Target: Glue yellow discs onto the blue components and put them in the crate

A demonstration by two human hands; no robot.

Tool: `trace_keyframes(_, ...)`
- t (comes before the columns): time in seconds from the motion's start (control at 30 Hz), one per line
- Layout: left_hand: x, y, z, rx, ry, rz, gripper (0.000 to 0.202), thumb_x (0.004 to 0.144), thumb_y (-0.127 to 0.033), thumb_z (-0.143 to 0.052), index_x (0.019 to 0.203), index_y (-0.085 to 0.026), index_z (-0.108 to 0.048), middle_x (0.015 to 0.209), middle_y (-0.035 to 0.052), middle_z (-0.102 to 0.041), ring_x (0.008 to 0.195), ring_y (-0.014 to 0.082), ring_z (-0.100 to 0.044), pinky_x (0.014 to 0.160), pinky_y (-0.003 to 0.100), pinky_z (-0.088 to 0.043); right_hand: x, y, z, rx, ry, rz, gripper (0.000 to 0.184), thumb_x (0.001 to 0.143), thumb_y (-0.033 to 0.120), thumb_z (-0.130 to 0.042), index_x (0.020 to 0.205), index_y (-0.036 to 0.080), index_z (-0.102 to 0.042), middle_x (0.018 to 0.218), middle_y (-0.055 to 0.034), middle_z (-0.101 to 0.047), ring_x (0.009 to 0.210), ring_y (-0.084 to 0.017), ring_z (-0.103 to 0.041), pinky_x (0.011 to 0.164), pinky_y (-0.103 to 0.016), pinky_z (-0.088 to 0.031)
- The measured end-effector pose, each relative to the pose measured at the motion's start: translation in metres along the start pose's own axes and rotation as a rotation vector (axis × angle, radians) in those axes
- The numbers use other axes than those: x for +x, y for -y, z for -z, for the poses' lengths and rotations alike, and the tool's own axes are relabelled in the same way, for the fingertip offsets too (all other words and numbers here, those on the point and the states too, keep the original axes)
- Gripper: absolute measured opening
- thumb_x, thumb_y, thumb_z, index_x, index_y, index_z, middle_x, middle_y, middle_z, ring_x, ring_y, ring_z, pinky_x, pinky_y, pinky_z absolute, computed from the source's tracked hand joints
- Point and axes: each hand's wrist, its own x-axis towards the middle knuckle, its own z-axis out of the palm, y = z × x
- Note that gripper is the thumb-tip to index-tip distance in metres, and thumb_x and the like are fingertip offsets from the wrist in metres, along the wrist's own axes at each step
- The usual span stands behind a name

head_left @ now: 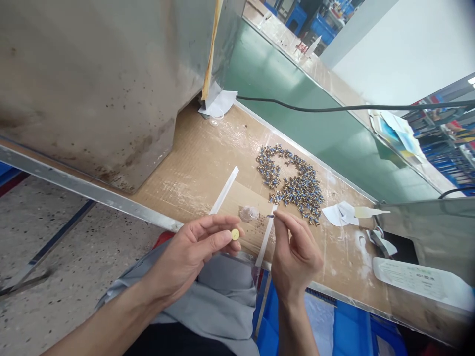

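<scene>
Between thumb and fingers, my left hand (208,242) holds a small round yellow disc (235,234) near the table's front edge. To its right, my right hand (297,247) is closed in a pinch on a thin, dark, pointed piece (270,215), too small to name. Its tip points left, apart from the disc. Behind the hands lie a small clear plastic bag (248,213) and a scatter of tiny brown bits (261,221). Farther back spreads a pile of small blue and brass-coloured metal parts (302,193).
A large stained metal housing (92,89) stands at the left. White paper scraps (340,213), a pointed glue bottle (367,211) and a white plastic container (419,282) lie at the right. A black cable (297,105) crosses a green partition (267,69). Blue bins (352,326) sit below.
</scene>
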Motion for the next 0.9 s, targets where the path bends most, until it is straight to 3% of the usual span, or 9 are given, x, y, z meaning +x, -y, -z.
trace_keyframes(0.13, -0.005, 0.001, -0.006, -0.062, 0.013, 0.055, 0.023, 0.096, -0.034, -0.101, 0.112, -0.02, -0.096, 0.109, 0.0062, -0.091, 0.09, 0.0133, -0.083, 0.091, 0.019, -0.068, -0.017, 0.024, 0.014, 0.12, -0.015, -0.064, 0.017, 0.107, 0.017, -0.083, 0.117, 0.028, -0.091, 0.117, -0.0049, -0.089, 0.108, -0.023, -0.086, 0.096, -0.038, -0.07)
trace_keyframes(0.3, -0.01, 0.004, -0.013, -0.125, 0.029, 0.094, 0.023, 0.091, -0.032, -0.105, 0.109, -0.021, -0.096, 0.106, 0.0051, -0.093, 0.091, 0.0143, -0.086, 0.093, 0.021, -0.069, -0.029, 0.043, 0.021, 0.28, 0.08, -0.027, 0.026, 0.105, 0.008, -0.081, 0.119, 0.029, -0.089, 0.116, -0.0031, -0.09, 0.109, -0.022, -0.088, 0.097, -0.036, -0.074)
trace_keyframes(0.5, -0.013, 0.005, -0.02, -0.054, 0.021, 0.073, 0.023, 0.093, -0.034, -0.104, 0.112, -0.023, -0.096, 0.105, 0.0057, -0.095, 0.092, 0.0153, -0.087, 0.092, 0.021, -0.069, -0.029, 0.044, 0.02, 0.366, 0.135, -0.016, 0.031, 0.106, 0.003, -0.078, 0.12, 0.028, -0.088, 0.119, -0.0029, -0.09, 0.107, -0.02, -0.088, 0.098, -0.033, -0.075)
trace_keyframes(0.9, -0.015, 0.003, -0.026, 0.049, -0.005, 0.022, 0.024, 0.09, -0.04, -0.105, 0.108, -0.025, -0.099, 0.103, 0.0058, -0.095, 0.091, 0.0158, -0.086, 0.091, 0.019, -0.067, -0.028, 0.045, 0.021, 0.315, 0.115, -0.009, 0.028, 0.106, 0.007, -0.081, 0.119, 0.03, -0.089, 0.115, -0.003, -0.09, 0.104, -0.022, -0.089, 0.094, -0.036, -0.076)
